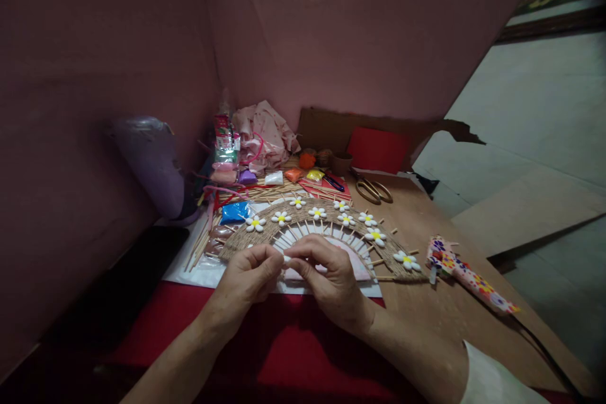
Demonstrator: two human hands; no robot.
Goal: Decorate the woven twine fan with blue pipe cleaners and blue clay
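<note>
My left hand (pixel 249 278) and my right hand (pixel 326 274) meet fingertip to fingertip over the near edge of a half-round jute craft piece (pixel 326 227). Together they pinch a small white lump (pixel 286 259) between thumbs and forefingers. The arch of the craft piece carries several white flowers with yellow centres (pixel 375 235), and thin wooden sticks fan out under it. It lies on a white sheet (pixel 189 271) over red cloth (pixel 293 347).
A flower-patterned glue gun (pixel 466 274) lies at the right on the brown table (pixel 426 214), its cord trailing toward me. Scissors (pixel 372 189), small coloured clay packets (pixel 235 211), loose sticks and a pink cloth bundle (pixel 265 129) sit at the back. A pink wall stands at the left.
</note>
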